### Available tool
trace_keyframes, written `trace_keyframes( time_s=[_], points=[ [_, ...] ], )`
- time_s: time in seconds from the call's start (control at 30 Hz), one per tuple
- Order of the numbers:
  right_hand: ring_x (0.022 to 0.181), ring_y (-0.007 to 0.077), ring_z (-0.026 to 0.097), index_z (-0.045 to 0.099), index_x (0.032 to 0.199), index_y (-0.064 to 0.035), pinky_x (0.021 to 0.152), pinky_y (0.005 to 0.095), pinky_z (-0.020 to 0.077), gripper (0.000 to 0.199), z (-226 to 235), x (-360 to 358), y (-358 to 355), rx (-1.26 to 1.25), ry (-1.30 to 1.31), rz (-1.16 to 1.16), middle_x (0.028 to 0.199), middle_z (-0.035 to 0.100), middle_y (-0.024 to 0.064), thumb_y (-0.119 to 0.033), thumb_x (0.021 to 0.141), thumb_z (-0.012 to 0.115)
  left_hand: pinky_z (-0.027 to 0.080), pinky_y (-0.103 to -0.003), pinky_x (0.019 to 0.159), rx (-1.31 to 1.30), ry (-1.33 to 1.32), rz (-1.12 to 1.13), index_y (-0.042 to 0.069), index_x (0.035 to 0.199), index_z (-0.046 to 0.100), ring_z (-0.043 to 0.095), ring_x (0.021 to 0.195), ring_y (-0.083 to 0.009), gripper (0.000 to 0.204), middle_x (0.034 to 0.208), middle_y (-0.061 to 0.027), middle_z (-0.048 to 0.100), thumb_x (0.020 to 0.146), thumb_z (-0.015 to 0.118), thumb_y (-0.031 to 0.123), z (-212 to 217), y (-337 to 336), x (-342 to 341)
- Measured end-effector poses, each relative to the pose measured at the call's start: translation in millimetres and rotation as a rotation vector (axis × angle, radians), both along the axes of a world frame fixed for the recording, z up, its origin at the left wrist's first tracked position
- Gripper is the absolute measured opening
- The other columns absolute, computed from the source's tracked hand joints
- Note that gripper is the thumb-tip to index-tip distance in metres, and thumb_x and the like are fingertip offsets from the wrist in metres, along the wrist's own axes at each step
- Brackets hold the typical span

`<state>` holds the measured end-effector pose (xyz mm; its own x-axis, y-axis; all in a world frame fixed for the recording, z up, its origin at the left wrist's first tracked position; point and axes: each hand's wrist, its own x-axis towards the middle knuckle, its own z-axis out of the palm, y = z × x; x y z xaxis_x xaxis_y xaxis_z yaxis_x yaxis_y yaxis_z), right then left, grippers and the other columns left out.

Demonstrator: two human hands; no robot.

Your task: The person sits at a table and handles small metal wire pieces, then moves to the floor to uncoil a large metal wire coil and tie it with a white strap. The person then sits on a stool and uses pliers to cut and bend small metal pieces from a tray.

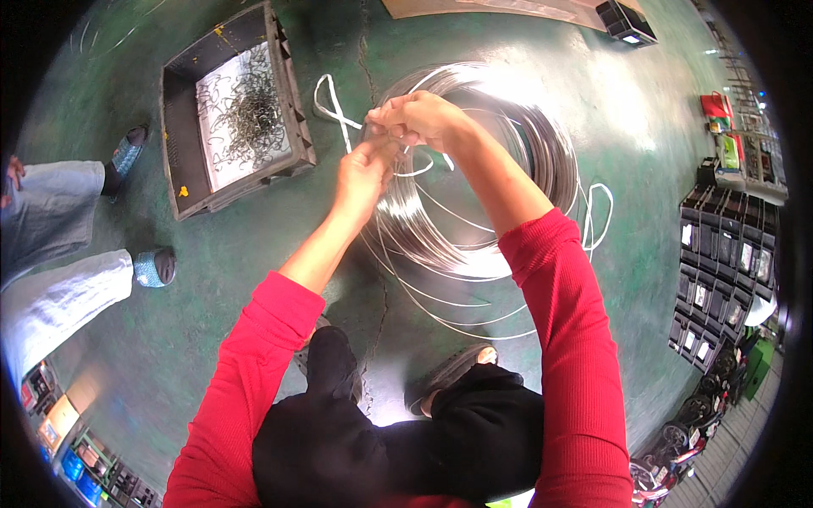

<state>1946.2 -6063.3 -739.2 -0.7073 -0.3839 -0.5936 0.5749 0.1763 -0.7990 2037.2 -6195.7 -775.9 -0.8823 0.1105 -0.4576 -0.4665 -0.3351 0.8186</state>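
Note:
A large coil of shiny silver wire (555,152) lies on the floor in front of me, with some loose strands curving out toward my feet. At its left side my left hand (366,173) and my right hand (419,117) meet, fingers closed and pinched together. A white strap (332,100) runs out from between them in a crossed loop to the left. More white strap (413,173) shows just under the hands, on the coil. The fingers hide exactly where they grip it. Another white strap (603,212) loops off the coil's right side.
A grey crate (301,140) with many small bent wire pieces on a white sheet stands to the left. Another person's legs (63,199) are at far left. Black bins (720,262) are stacked at right. A small black box (627,24) stands at the top right.

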Motion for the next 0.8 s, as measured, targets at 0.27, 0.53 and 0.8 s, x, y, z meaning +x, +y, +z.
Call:
trace_keyframes(
  time_s=[0.27,0.53,0.8],
  points=[
    [0.051,0.0079,0.048,0.070,0.077,-0.0020,0.046,0.0232,0.0391,0.018,2.6,3.8,3.2,-0.015,0.066,-0.027,0.064,0.060,0.0009,-0.018,0.084,0.067,0.023,-0.018,0.042,-0.028,0.084,-0.045,0.006,0.094,0.060,0.039,0.051,-0.0025,0.016,0.076,0.0016,0.058,0.097,0.055,0.021,-1.0,6.4,2.9],
    [0.059,0.0135,0.063,0.070,0.079,0.0021,0.053,0.0278,0.0517,0.017,1.7,11.5,0.2,0.074,0.271,-0.048,0.074,0.070,0.0079,-0.013,0.085,0.065,0.024,-0.018,0.043,-0.065,0.046,-0.044,0.009,0.085,0.061,0.041,0.051,-0.0019,0.031,0.074,0.0039,0.057,0.093,0.060,0.038,-0.5,8.5,0.9],
    [0.062,0.0147,0.067,0.070,0.081,0.0023,0.058,0.0285,0.0546,0.016,-1.8,16.9,-1.6,0.147,0.381,-0.111,0.070,0.070,0.0088,-0.013,0.083,0.066,0.027,-0.018,0.043,-0.128,0.058,-0.017,0.008,0.087,0.063,0.042,0.050,-0.0017,0.026,0.070,0.0041,0.057,0.096,0.058,0.032,-7.9,12.7,0.1]
  ],
)
